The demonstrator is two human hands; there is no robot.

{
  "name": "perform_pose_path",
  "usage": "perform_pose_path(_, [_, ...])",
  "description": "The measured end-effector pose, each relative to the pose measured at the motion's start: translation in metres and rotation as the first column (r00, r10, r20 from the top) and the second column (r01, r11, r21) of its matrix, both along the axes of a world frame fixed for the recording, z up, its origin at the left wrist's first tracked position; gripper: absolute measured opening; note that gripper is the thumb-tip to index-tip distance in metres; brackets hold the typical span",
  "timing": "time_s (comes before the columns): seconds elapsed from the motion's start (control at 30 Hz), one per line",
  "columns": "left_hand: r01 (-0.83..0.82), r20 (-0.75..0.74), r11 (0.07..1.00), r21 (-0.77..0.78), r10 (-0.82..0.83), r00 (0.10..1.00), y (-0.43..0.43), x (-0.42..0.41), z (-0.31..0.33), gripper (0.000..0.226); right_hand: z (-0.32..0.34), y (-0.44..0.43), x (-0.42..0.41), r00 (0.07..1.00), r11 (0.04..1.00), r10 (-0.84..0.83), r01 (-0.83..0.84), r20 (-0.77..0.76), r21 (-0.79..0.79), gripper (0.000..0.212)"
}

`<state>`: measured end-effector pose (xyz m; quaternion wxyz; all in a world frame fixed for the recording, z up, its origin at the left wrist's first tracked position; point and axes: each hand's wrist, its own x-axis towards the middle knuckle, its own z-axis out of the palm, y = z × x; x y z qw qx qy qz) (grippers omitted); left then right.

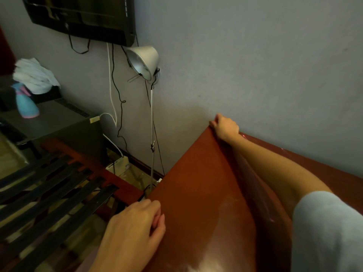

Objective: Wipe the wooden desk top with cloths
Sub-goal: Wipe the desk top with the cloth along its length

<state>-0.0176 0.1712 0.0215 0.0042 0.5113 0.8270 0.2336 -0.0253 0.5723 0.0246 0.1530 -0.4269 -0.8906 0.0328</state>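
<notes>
fingers of the left hand [135,230] grip the near left edge of the red-brown worktop [196,193]; the right hand [225,127] seems to clutch its far corner. a white cloth [35,75] lies well apart, upper left.

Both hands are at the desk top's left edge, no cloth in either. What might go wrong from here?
If the desk top shifts, the lamp stand beside its edge may snag or tip.
The right hand grips the far corner against the wall; its fingers might get pinched.
The cloths lie far to the left, so wiping may stall.
</notes>
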Motion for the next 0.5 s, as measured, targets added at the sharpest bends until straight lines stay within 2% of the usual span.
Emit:
perform_pose_path(0.07, [0.004,-0.024,1.0,-0.011,-0.005,1.0,0.0,-0.001,-0.003,0.028,0.0,0.011,0.023,0.998,0.998,-0.068,0.068,0.001,0.0,0.034])
perform_pose_path(0.13, [0.016,-0.072,0.999,-0.036,-0.018,0.997,0.0,-0.003,-0.005,0.037,-0.001,0.005,0.043,0.998,0.998,-0.058,0.058,0.008,0.006,0.034])
perform_pose_path(0.23, [0.013,-0.117,0.997,-0.07,-0.021,0.993,0.0,-0.002,-0.003,0.046,-0.006,-0.035,0.06,0.997,0.996,0.073,-0.073,0.015,0.053,0.033])
perform_pose_path(0.37, [0.039,-0.09,0.996,-0.082,-0.046,0.995,-0.001,-0.002,-0.002,0.043,-0.011,-0.097,0.046,0.946,0.942,0.322,-0.324,0.031,0.092,0.03])
perform_pose_path(0.43, [0.026,-0.064,0.996,-0.088,-0.032,0.997,-0.002,-0.003,-0.002,0.04,-0.01,-0.106,0.024,0.934,0.932,0.356,-0.355,-0.005,0.066,0.027])
perform_pose_path(0.5, [0.043,-0.022,0.996,-0.076,-0.045,0.999,-0.002,-0.002,-0.001,0.036,-0.009,-0.095,0.0,0.945,0.946,0.323,-0.322,-0.041,0.032,0.024])
